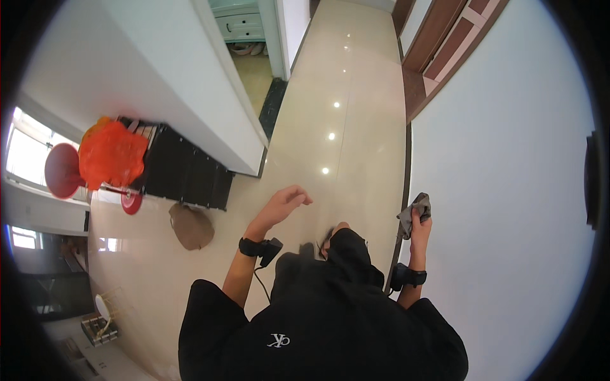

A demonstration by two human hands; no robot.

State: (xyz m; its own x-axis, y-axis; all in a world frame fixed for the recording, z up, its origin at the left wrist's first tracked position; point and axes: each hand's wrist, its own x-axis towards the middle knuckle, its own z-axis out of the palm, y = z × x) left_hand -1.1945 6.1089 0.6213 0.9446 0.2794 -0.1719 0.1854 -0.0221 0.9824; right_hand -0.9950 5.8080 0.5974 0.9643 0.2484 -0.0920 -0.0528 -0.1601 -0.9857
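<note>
My right hand (419,230) grips a crumpled grey-brown cloth (405,222) close to the white wall on the right. Folds of the cloth stick out above and beside the fingers. Over the tiled floor, my left hand (284,204) hangs in the air, loosely curved, with nothing in it. A black strap with a small box-shaped device (270,251) is on my left wrist, and a similar strap (408,276) is on my right wrist. One foot shows in part below my body.
A shiny tiled corridor (343,76) runs ahead between walls. An open doorway on the left shows a pale drawer cabinet (244,28); a brown-framed door (438,38) is at right. A black cabinet (181,168) bears orange plastic bags (111,155). Beside it stands a brown sack-like object (192,227).
</note>
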